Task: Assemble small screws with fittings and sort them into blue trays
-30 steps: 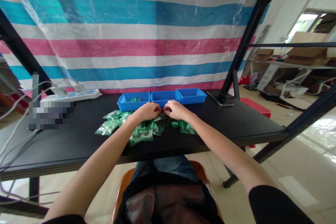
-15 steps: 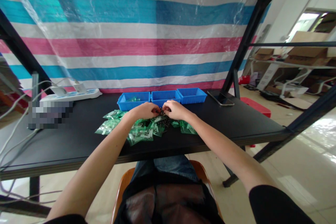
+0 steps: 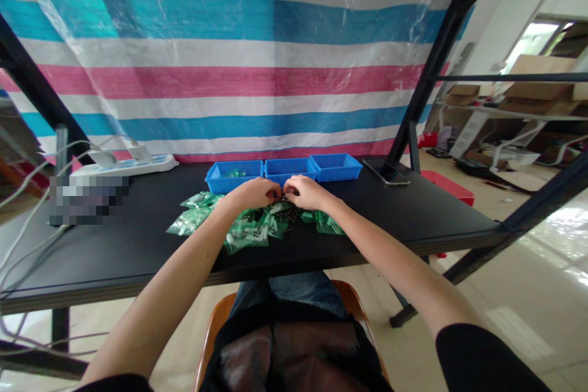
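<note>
Left hand (image 3: 257, 192): fingers curled to a narrow pinch. Right hand (image 3: 307, 192): likewise, tips just beside the left's. Small dark parts show at both sets of fingertips; from my feed I cannot tell which hand, if either, grips one. I log the loose pile of dark parts (image 3: 291, 214) just under and nearer than the fingertips, on the tabletop (image 3: 376, 214). Green bags (image 3: 245, 236) lie nearer than the left hand and to its left. Three blue bins (image 3: 281, 177) stand just beyond both hands.
</note>
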The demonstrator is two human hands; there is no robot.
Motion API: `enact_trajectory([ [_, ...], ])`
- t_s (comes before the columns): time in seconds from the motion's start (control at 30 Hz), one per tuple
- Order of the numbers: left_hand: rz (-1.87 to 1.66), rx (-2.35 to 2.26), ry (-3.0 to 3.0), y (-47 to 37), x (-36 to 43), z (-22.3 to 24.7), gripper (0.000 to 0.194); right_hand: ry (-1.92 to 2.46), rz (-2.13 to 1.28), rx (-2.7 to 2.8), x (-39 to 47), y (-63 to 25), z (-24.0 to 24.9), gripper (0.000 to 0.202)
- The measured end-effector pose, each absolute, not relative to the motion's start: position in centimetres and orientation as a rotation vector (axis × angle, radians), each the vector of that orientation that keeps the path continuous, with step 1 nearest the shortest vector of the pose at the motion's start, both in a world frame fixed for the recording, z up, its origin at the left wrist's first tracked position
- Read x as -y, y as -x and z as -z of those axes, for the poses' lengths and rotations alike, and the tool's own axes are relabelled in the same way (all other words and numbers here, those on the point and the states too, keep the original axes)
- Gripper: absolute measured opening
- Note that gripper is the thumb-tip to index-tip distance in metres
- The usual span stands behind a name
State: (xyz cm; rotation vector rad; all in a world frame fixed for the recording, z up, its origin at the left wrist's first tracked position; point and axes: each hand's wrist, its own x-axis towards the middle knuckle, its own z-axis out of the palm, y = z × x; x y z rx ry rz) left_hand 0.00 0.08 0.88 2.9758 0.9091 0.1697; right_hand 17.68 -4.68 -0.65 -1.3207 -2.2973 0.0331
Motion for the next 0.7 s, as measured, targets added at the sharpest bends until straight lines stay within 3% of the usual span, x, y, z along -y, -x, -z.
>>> enact_trajectory([
  [0.7,-0.17,-0.79,-2.84,-0.52,0.56,-1.19,0.023,1.327,0.013,2.293,4.75,-17.78,0.39,0.01],
])
